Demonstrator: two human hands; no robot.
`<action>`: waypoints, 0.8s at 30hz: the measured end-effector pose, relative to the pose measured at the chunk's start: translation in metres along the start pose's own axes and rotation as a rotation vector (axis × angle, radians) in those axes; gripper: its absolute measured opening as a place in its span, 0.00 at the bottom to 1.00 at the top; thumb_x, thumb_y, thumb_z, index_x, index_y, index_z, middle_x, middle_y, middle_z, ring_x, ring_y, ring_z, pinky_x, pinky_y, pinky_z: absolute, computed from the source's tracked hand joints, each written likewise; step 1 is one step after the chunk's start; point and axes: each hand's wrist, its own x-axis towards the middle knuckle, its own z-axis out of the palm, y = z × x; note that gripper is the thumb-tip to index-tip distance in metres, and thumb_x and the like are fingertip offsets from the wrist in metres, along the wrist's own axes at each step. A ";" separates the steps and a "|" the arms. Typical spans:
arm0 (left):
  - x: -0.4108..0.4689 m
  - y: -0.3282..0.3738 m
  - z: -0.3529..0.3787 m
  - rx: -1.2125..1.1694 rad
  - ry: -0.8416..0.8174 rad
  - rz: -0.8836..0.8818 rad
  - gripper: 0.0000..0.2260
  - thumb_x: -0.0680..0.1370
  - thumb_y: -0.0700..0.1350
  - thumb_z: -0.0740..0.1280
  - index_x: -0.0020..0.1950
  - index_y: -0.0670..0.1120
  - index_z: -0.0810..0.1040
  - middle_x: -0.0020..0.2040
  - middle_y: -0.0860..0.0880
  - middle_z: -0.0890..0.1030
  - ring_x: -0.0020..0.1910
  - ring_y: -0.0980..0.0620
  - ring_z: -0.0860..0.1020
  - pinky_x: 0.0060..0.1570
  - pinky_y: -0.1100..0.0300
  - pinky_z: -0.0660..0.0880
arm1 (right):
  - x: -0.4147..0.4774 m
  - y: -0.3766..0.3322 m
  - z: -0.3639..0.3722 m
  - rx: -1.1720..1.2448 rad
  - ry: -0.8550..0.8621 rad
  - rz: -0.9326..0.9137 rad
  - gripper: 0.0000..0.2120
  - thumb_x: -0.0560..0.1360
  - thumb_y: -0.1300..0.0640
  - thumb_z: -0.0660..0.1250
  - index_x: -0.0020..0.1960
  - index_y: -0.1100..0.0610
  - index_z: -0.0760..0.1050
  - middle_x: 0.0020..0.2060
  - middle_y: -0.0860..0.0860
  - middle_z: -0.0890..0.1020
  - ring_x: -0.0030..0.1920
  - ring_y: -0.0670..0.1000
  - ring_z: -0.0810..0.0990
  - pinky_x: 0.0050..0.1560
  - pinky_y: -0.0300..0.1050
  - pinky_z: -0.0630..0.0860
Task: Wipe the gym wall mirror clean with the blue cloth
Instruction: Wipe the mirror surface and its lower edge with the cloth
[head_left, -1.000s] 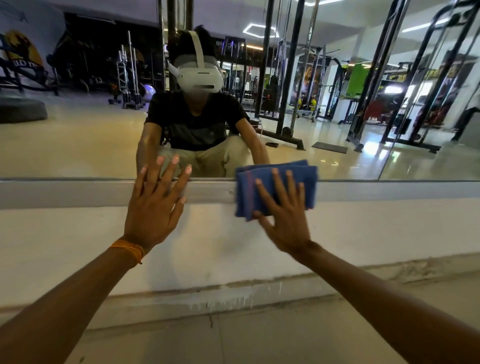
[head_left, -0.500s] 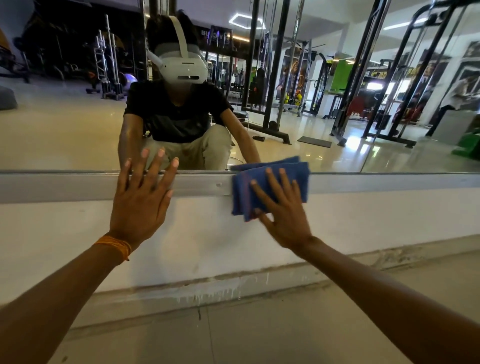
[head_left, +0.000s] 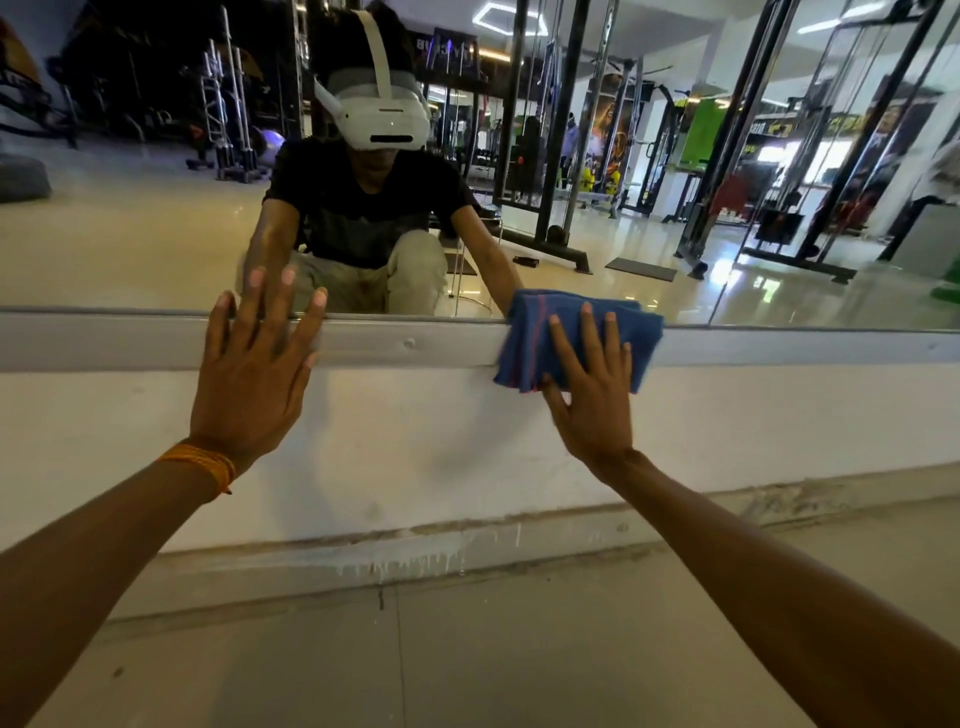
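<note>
Right hand (head_left: 592, 400) flat, fingers spread, pressed blue cloth (head_left: 530, 343) on mirror frame (head_left: 415, 345), cloth top just overlapping mirror (head_left: 779, 218). Left hand (head_left: 249, 374) flat, spread, braced on frame. Risk: unpinched cloth could slide out; wipes landing on frame, missing glass.

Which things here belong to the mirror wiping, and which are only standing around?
For the job: blue cloth, under the flat right hand; wall mirror; left hand, flat at the mirror's lower frame.
Not for it: orange wrist band; reflected gym machines; floor tiles.
</note>
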 end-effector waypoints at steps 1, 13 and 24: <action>0.000 0.002 0.000 -0.001 -0.002 0.000 0.28 0.86 0.49 0.55 0.85 0.45 0.53 0.85 0.40 0.48 0.83 0.35 0.47 0.79 0.34 0.49 | 0.001 -0.017 0.007 0.004 0.004 -0.065 0.31 0.85 0.44 0.58 0.84 0.48 0.52 0.85 0.55 0.49 0.84 0.60 0.42 0.80 0.70 0.43; -0.001 0.005 -0.006 0.019 -0.040 -0.004 0.27 0.86 0.50 0.53 0.85 0.45 0.53 0.84 0.39 0.50 0.83 0.35 0.49 0.79 0.35 0.52 | -0.005 0.054 -0.003 -0.029 0.094 0.159 0.30 0.86 0.40 0.54 0.85 0.48 0.53 0.84 0.55 0.51 0.84 0.60 0.44 0.79 0.72 0.48; 0.001 -0.027 -0.025 0.045 -0.030 0.015 0.28 0.84 0.50 0.54 0.84 0.43 0.57 0.84 0.39 0.53 0.83 0.36 0.51 0.78 0.31 0.51 | 0.014 -0.061 0.036 -0.020 0.042 -0.363 0.27 0.86 0.43 0.56 0.83 0.47 0.58 0.84 0.53 0.55 0.84 0.59 0.50 0.81 0.67 0.49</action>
